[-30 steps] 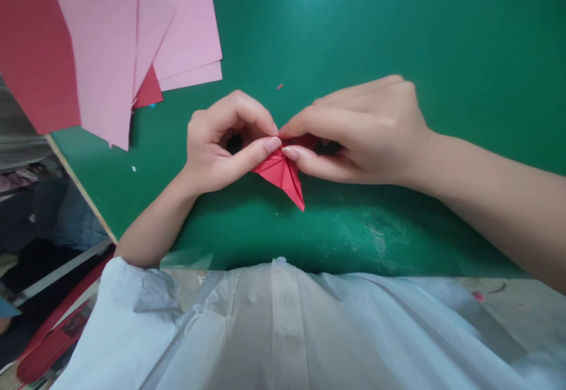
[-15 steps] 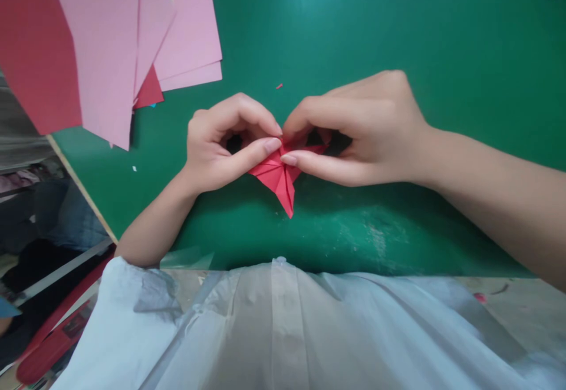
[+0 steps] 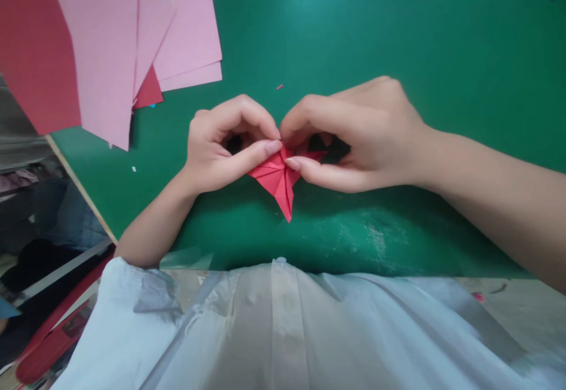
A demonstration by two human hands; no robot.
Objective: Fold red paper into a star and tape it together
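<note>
Both hands, left hand and right hand, pinch one folded red paper piece just above the green surface, its point toward the near edge. Too hard a pull could tear a crease. Several pink sheets lie far left, overlapping red ones.

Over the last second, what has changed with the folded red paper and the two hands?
The folded red paper has turned: its lower tip swung from pointing down-right to nearly straight down. The right hand arched up, opening a gap under its fingers. The left hand kept its pinch in place. The pink sheets on the green table did not move.
</note>
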